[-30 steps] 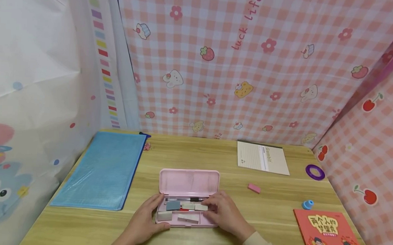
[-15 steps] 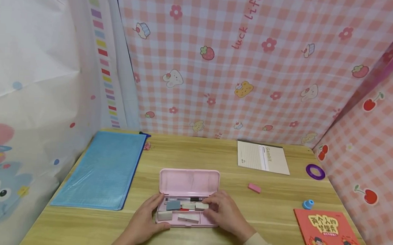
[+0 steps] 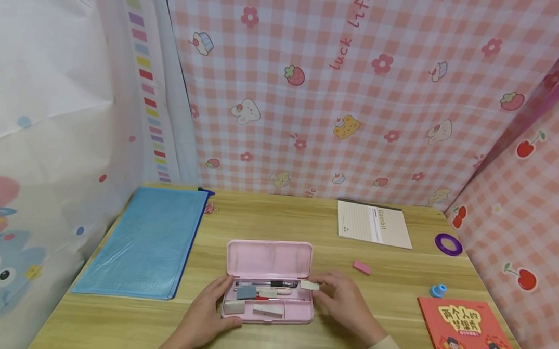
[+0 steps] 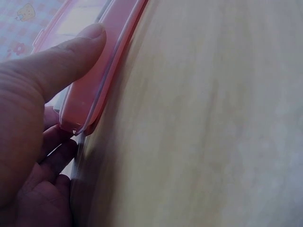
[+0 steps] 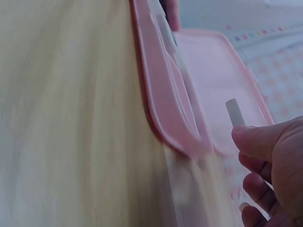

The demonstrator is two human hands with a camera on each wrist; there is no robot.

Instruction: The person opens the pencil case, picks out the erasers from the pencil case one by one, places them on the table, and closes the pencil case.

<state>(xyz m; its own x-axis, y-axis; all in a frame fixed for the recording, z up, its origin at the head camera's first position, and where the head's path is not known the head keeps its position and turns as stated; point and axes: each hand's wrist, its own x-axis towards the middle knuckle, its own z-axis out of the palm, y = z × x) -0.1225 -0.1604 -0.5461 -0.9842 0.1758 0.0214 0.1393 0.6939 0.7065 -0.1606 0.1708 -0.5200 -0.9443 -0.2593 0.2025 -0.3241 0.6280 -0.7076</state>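
Note:
An open pink pencil case (image 3: pixel 269 260) stands in the head view, its lid tipped back. My left hand (image 3: pixel 204 312) holds the case's left end, thumb (image 4: pixel 71 61) over the front edge and fingers round the end. My right hand (image 3: pixel 349 305) pinches a whitish eraser (image 5: pixel 235 112) between thumb and fingers, just over the case's right end. Inside the case lie a blue-grey block (image 3: pixel 246 293), a pale block (image 3: pixel 268 292), a pen with a black grip (image 3: pixel 277 284) and something red. Two greyish blocks (image 3: pixel 234 308) sit in the front compartments.
A blue zip folder (image 3: pixel 140 241) lies at left, with a pink clip (image 3: pixel 209 208) beside it. Rightward are a pink eraser (image 3: pixel 362 267), a notebook (image 3: pixel 357 225), a purple ring (image 3: pixel 448 245), a small blue object (image 3: pixel 438 291) and a red book (image 3: pixel 464 333). Patterned cloth hangs behind.
My right hand has lifted the whitish eraser out of the middle of the case and moved it right and slightly back. The left hand has stayed in place.

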